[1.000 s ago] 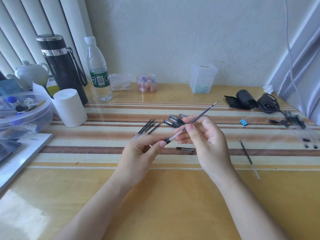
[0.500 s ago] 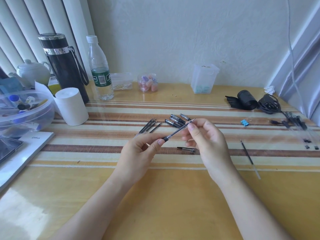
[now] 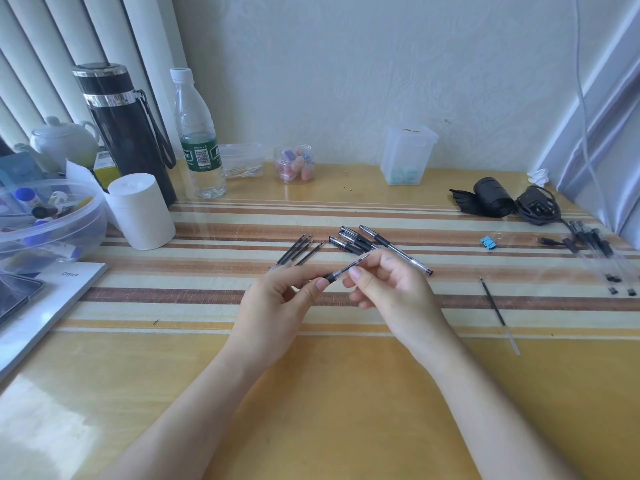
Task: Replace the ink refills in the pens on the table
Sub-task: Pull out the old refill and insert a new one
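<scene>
My left hand (image 3: 277,303) pinches a clear pen (image 3: 347,268) by its black grip between thumb and forefinger. The pen slants up to the right above the table. My right hand (image 3: 394,289) pinches its upper end with thumb and forefinger. Behind my hands lies a small heap of pens (image 3: 356,239); one longer pen (image 3: 407,256) reaches out from it to the right. To the left of the heap lie several dark ink refills (image 3: 299,251) side by side. A single refill (image 3: 493,303) lies apart on the right.
A white cup (image 3: 140,211), a black flask (image 3: 126,133) and a water bottle (image 3: 199,140) stand at the back left, beside a clear bowl (image 3: 52,216). A blue binder clip (image 3: 487,242), a black cable bundle (image 3: 536,206) and pen parts (image 3: 595,244) are at the right.
The refill that stuck far out of the barrel has slid in, and my right hand has followed it down toward my left hand.
</scene>
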